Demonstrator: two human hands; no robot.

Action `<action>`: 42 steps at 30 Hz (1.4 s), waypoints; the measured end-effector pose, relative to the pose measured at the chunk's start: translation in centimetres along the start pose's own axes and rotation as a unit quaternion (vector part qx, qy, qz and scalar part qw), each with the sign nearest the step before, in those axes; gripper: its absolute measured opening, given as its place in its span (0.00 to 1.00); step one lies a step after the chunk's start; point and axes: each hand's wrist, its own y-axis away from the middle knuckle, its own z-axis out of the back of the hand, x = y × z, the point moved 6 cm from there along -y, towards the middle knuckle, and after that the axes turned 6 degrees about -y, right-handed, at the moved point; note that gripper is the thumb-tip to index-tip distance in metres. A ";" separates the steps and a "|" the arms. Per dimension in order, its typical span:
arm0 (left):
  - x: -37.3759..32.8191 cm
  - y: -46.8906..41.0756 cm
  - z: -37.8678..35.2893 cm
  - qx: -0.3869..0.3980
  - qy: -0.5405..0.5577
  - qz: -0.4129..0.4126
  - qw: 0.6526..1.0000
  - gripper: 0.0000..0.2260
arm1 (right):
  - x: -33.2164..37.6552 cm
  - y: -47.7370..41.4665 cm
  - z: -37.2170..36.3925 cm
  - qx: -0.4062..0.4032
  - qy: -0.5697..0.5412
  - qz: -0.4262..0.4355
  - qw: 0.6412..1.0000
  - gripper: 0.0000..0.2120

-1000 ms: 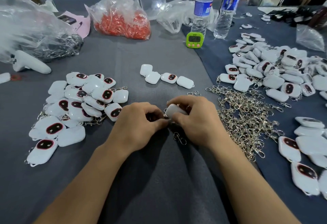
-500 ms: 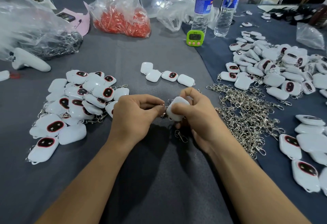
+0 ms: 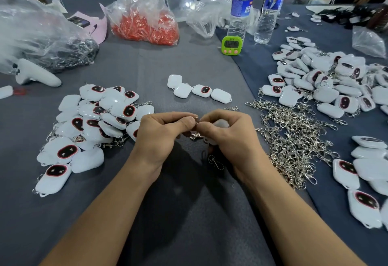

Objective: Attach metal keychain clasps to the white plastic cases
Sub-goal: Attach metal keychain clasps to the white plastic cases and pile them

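- One white rounded plastic case [image 3: 220, 123] sits in the curled fingers of the right hand [image 3: 231, 139], mostly hidden, at the centre just above the grey tablecloth [image 3: 189, 213].
- Thumb and forefinger of the left hand [image 3: 159, 135] pinch the ring end of a silver metal keychain clasp [image 3: 195, 135] against the right fingertips. The clasp's hook hangs below the pinch.
- Fingers cover the joint, so I cannot tell whether the ring is through the case's loop yet.
- Likely fault: the small ring slips from the pinch before it threads, or the case twists in the grip.
- A dropped clasp would land by the loose silver clasp [image 3: 215, 161] under the right wrist, or tangle in the heap of silver clasps [image 3: 294, 139] close on the right.
- Further out, a pile of white cases with dark red-rimmed windows [image 3: 94, 123] lies left, and a row of four white cases [image 3: 199, 90] lies beyond the hands.
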 end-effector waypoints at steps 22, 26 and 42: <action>-1.7 1.1 0.3 -0.076 -0.265 -0.184 0.944 0.08 | 1.4 0.6 0.6 -0.073 0.186 0.094 0.975 0.08; -0.9 0.7 0.3 -0.063 -0.180 -0.122 0.974 0.04 | 1.4 0.4 0.5 -0.059 0.154 0.080 0.983 0.08; -0.1 0.4 -0.4 0.026 -0.146 -0.080 0.986 0.06 | 2.1 0.8 0.7 -0.084 0.198 0.128 0.968 0.15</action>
